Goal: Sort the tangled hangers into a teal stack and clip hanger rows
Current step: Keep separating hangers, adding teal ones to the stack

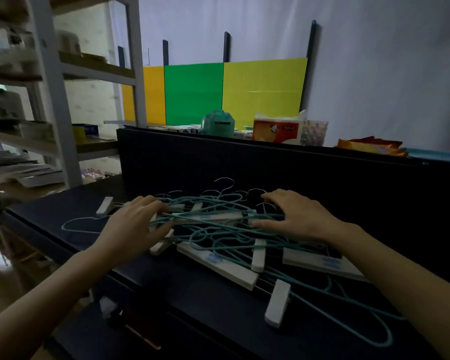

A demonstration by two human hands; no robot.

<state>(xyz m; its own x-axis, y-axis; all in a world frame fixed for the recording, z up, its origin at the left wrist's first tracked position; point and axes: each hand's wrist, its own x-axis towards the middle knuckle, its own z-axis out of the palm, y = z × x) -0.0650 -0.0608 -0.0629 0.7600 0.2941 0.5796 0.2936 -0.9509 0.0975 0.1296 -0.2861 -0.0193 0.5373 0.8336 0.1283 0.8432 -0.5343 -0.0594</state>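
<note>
left hand (138, 224), right hand (302, 216) spread on tangled teal wire hangers (218, 229); tugging may drag snagged white plastic clip hangers (218, 263) along.

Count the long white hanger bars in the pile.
3. First bar between left hand and right hand; second bar nearer, in the middle; third bar partly under the right forearm. More may be hidden.

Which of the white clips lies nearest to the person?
The white clip at the lower right of the view, on the end of thin metal rods. All other clips lie farther back.
</note>
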